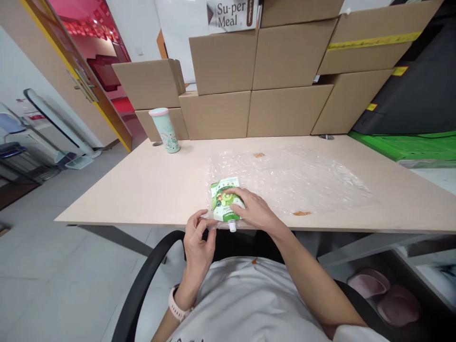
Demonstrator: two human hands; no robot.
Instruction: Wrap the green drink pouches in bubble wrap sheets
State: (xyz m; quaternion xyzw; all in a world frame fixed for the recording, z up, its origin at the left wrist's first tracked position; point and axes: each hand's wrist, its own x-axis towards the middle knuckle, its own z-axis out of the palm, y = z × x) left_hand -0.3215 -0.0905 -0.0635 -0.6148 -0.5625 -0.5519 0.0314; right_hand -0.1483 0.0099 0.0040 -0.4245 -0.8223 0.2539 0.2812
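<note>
**Figure.** Head view of a seated person at a pale table (142, 190). All positions are given relative to the bubble wrap sheet (302, 183) spread on the tabletop.

**(a)** A green spouted pouch (223, 199) lies flat on the near-left corner of the sheet. Its white cap (232, 226) points toward the person and reaches just past the sheet's near edge.

**(b)** The right hand (254, 211) rests on top of the pouch with its fingers laid across the printed face. It presses down and does not close around the pouch.

**(c)** The left hand (198, 240) is at the sheet's near-left corner. Thumb and fingertips appear pinched on the film's edge, just beside the cap.

**(d)** A mint tumbler (165, 129) stands well beyond the sheet's far-left side, and stacked cartons (285, 111) stand behind its far edge. A small orange scrap (301, 213) lies on the near part of the sheet.

**Handling note (judgement).** The pouch looks light and soft-walled, with a glossy laminate skin that is likely to slide on the plastic film. Its body probably yields under pressure, so a hard squeeze would load the seams and the spout. The rigid cap and neck look like the firmest place to hold it, and the flat sealed side margins would suit a pinch. The wrap itself is flimsy and is likely to shift unless it is weighted.
</note>
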